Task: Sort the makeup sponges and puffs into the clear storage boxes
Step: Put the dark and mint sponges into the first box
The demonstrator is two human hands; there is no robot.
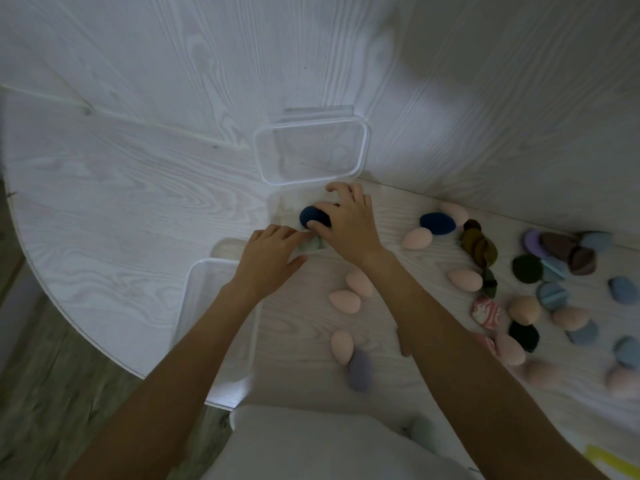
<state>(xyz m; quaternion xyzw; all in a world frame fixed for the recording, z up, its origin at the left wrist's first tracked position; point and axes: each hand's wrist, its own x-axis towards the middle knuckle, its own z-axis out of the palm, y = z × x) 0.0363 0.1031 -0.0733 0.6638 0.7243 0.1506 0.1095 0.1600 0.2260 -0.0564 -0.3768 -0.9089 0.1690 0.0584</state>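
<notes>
Head view. Your right hand (349, 220) is curled over a dark blue sponge (311, 216), gripping it inside or just over the middle box (277, 206); I cannot tell whether the sponge rests on the box floor yet. Your left hand (272, 259) lies just beside the near edge of that box, fingers fairly straight, touching a pale green item (313, 243) pressed between the two hands; whether it grips that item cannot be told.

Taking the middle box as landmark: an open lid or second box (311, 150) stands just beyond it against the wall, seemingly holding nothing. A third box (218, 327) sits nearer you, under your left forearm, with nothing visible in it. To the right of the middle box, pink sponges (417, 238), a second dark blue sponge (437, 223) and mixed flat puffs (526, 268) lie scattered across the counter (121, 202).

Judgement: the step in hand is placing the dark blue sponge. The sort is at an early stage, since most pieces remain loose. The next move calls for releasing the sponge fully inside the walls, then reaching right for its matching dark blue partner.
</notes>
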